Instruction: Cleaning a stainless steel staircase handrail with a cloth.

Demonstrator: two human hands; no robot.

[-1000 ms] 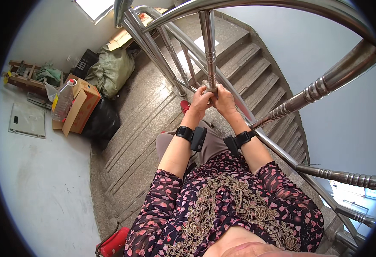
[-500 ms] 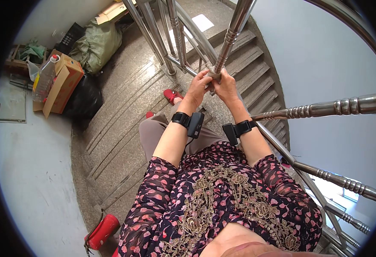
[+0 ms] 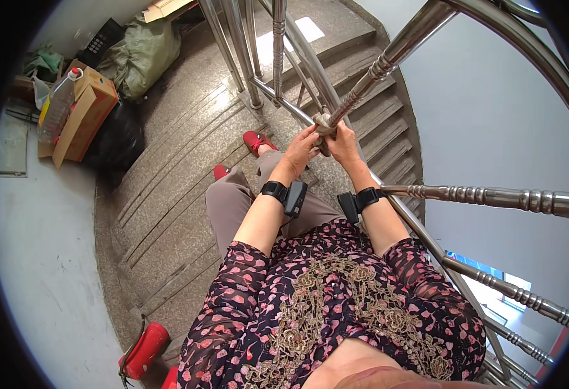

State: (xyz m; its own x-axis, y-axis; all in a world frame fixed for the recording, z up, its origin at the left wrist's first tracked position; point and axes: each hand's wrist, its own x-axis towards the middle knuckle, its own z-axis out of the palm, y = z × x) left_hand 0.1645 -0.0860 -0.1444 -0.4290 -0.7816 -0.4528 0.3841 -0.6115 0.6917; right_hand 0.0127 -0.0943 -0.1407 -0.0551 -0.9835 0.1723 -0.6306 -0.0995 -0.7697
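A greyish-beige cloth (image 3: 324, 122) is wrapped around the lower part of a shiny metal baluster (image 3: 360, 89) of the stair railing. My left hand (image 3: 300, 154) grips the cloth from the left, its fingers curled in toward the post. From the other side my right hand (image 3: 343, 145) presses the cloth, with the thumb side against the baluster. Both hands are close together, just above the slanted lower rail (image 3: 431, 243). Part of the cloth hangs below, between the hands. My fingertips are partly hidden behind it.
Granite steps (image 3: 187, 175) lie under my red shoes (image 3: 256, 142), and more steps (image 3: 378, 110) show beyond the railing. On the left are a cardboard box (image 3: 90, 110), a plastic bottle (image 3: 59, 107), a green sack (image 3: 143, 57) and a black bag (image 3: 119, 139). A red cylinder (image 3: 147, 350) stands lower left.
The view has shifted a little, and the baluster leans more to the right in it. My hands appear slightly lower along the post, and more of the cloth shows between them.
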